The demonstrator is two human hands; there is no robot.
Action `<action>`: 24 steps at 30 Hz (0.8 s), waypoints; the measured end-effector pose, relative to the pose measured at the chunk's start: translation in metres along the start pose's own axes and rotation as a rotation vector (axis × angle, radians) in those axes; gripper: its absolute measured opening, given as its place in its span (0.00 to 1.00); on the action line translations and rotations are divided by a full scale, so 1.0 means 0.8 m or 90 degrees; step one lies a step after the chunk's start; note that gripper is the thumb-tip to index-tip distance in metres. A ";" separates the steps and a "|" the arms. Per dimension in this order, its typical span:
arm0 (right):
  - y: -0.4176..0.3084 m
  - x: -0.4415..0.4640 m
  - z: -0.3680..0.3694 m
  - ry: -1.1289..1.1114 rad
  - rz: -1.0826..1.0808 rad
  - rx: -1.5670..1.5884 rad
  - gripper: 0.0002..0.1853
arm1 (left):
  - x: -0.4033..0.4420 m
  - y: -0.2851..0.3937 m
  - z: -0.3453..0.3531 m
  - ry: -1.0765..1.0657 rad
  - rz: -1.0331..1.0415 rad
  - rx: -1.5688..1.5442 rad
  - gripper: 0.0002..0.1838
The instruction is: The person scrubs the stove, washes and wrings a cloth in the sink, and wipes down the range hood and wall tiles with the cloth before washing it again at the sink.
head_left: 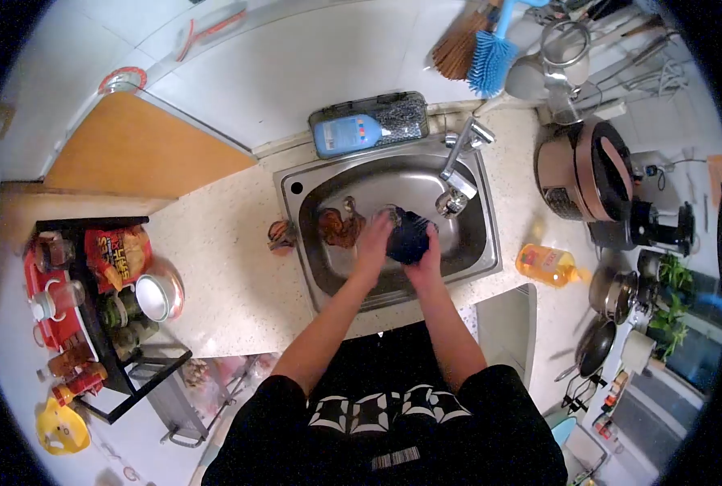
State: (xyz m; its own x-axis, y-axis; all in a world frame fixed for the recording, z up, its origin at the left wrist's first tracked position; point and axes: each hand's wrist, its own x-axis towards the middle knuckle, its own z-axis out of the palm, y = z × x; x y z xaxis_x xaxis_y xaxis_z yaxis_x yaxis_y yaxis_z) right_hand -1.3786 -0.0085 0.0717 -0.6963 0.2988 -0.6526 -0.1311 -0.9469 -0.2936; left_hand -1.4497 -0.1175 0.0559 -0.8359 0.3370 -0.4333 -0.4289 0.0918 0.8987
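Over the steel sink (316, 279), a dark blue, rounded thing like a bowl (409, 237) is held between my two hands. My left hand (374, 237) lies against its left side, its fingers slightly blurred. My right hand (430, 253) grips its right edge, with the fingers partly hidden behind it. In the sink's left part, beside my left hand, lies a brown, crumpled-looking item (338, 228). The faucet (460, 162) reaches over the basin from the upper right, above a metal drain strainer (451, 202).
Behind the sink a rack (401, 119) holds a blue bottle (346, 134). An orange soap bottle (549, 265) lies to the right, near a rice cooker (583, 172). A black shelf with jars (118, 405) and a white bowl (157, 296) are left. Brushes (491, 61) hang above.
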 end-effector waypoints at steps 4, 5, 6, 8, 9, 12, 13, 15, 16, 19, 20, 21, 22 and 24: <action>0.011 0.005 0.013 0.141 -0.180 -0.123 0.28 | 0.008 0.019 0.059 -0.066 -0.358 -0.408 0.29; 0.009 0.003 0.016 0.195 -0.263 -0.296 0.26 | 0.007 0.021 0.067 -0.059 -0.351 -0.394 0.29; 0.006 0.007 0.007 0.195 -0.333 -0.384 0.25 | 0.007 0.024 0.073 -0.052 -0.344 -0.380 0.29; 0.000 0.017 -0.010 0.196 -0.473 -0.560 0.23 | 0.007 0.029 0.084 -0.033 -0.258 -0.276 0.26; -0.008 0.008 0.002 0.172 -0.477 -0.553 0.22 | 0.008 0.019 0.094 -0.001 -0.173 -0.204 0.25; -0.021 0.005 0.022 0.260 -0.526 -0.509 0.20 | 0.024 -0.023 0.112 0.099 0.015 0.016 0.20; -0.024 0.014 0.015 0.229 -0.469 -0.431 0.18 | 0.030 -0.024 0.116 0.134 0.069 0.090 0.19; -0.024 0.033 0.005 0.267 -0.487 -0.497 0.16 | 0.034 -0.017 0.118 0.152 0.073 0.181 0.21; -0.024 0.040 0.001 0.285 -0.494 -0.531 0.16 | 0.034 -0.009 0.116 0.163 0.075 0.226 0.23; -0.021 0.050 -0.003 0.324 -0.470 -0.504 0.15 | 0.035 0.015 0.111 0.136 0.002 0.331 0.25; -0.021 0.053 -0.003 0.343 -0.460 -0.510 0.17 | 0.034 0.023 0.110 0.128 -0.018 0.348 0.25; -0.022 0.053 0.002 0.360 -0.461 -0.517 0.15 | 0.034 0.027 0.109 0.120 -0.038 0.365 0.25; -0.023 0.052 0.005 0.377 -0.461 -0.525 0.14 | 0.033 0.030 0.108 0.112 -0.058 0.382 0.25; -0.022 0.052 0.008 0.410 -0.461 -0.547 0.15 | 0.032 0.033 0.107 0.103 -0.050 0.422 0.25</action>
State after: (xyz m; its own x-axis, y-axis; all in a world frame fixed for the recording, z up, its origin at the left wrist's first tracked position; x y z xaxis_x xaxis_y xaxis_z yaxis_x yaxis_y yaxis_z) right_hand -1.4098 0.0200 0.0547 -0.1635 0.9385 -0.3042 0.3272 -0.2393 -0.9142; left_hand -1.4529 -0.0267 0.0741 -0.8740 0.1666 -0.4566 -0.2324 0.6818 0.6937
